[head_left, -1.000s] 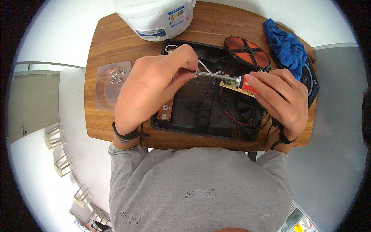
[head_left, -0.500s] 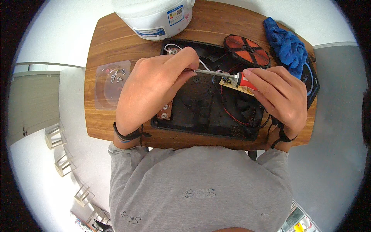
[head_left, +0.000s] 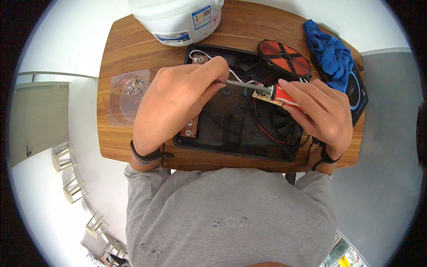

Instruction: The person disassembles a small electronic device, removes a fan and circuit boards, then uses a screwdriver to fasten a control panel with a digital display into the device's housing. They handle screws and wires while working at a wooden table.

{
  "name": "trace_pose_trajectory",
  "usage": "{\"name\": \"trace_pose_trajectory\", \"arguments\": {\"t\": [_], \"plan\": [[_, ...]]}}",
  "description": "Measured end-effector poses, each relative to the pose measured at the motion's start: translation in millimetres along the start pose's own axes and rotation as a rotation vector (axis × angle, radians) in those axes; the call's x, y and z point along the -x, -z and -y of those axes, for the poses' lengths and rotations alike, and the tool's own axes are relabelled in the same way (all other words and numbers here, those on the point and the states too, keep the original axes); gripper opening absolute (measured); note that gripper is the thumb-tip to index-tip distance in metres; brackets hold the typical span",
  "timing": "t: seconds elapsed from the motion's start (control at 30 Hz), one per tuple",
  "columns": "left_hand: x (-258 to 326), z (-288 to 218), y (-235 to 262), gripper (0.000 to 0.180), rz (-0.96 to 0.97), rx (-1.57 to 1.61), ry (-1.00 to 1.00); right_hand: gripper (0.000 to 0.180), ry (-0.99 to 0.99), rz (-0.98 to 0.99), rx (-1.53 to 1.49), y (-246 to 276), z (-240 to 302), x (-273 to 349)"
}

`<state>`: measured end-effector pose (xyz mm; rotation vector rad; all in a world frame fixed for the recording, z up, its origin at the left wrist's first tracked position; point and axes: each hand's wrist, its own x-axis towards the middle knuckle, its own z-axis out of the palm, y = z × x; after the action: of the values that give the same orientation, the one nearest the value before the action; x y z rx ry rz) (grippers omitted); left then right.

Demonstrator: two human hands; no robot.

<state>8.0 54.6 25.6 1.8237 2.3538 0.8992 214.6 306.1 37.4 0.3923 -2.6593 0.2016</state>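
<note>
One screwdriver (head_left: 261, 88) links right hand (head_left: 324, 109), fingers round its handle (head_left: 280, 95), with left hand (head_left: 173, 100), fingertips pinching its tip (head_left: 227, 82)

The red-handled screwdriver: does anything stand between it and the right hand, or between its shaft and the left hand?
Nothing visible does. The right hand holds the red-handled screwdriver, and its shaft passes above the black housing to the left hand; exact contact is unclear.

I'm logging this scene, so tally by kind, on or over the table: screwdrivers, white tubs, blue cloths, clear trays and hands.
Screwdriver: 1
White tub: 1
Blue cloth: 1
Clear tray: 1
Left hand and right hand: 2
Total: 6
</note>
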Motion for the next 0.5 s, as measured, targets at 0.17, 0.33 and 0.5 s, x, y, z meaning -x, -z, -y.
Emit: {"name": "trace_pose_trajectory", "arguments": {"t": [0.17, 0.33, 0.5], "plan": [[-0.9, 0.9, 0.8, 0.022, 0.023, 0.026, -0.009, 0.049, 0.009, -0.015, 0.007, 0.2, 0.5, -2.0], [1.6, 5.0, -0.9, 0.024, 0.034, 0.058, 0.009, 0.048, 0.013, -0.022, 0.011, 1.6, 2.2, -2.6], [1.9, 6.8, 0.0, 0.026, 0.072, 0.056, 0.020, 0.048, 0.021, -0.029, 0.011, 2.9, 2.0, -2.9]]}}
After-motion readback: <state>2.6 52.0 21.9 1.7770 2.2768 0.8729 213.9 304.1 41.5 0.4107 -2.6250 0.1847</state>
